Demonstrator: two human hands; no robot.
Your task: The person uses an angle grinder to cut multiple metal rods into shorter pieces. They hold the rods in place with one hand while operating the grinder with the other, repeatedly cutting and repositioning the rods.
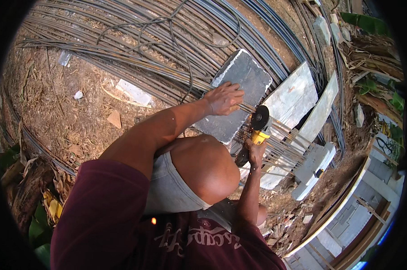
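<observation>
My right hand (256, 152) is closed round the yellow body of an angle grinder (260, 136), whose dark cutting disc (260, 118) is beside the steel rods. Orange sparks show just left of the disc. My left hand (226, 97) presses down on thin steel rods (247, 108), its fingers closed over them. Under that hand lies a dark stone slab (244, 72) with pale, rough edges. Several rod lengths (282, 150) spread out to the right of the grinder, their far ends near a grey block (315, 167).
Long steel bars (136, 27) cover the ground ahead, with a dark cable (171, 33) looped over them. Pale stone slabs (293, 96) stand right of the dark one. Dry leaves and a white scrap (133, 92) lie at left. A curved pale edge (342, 198) runs at lower right.
</observation>
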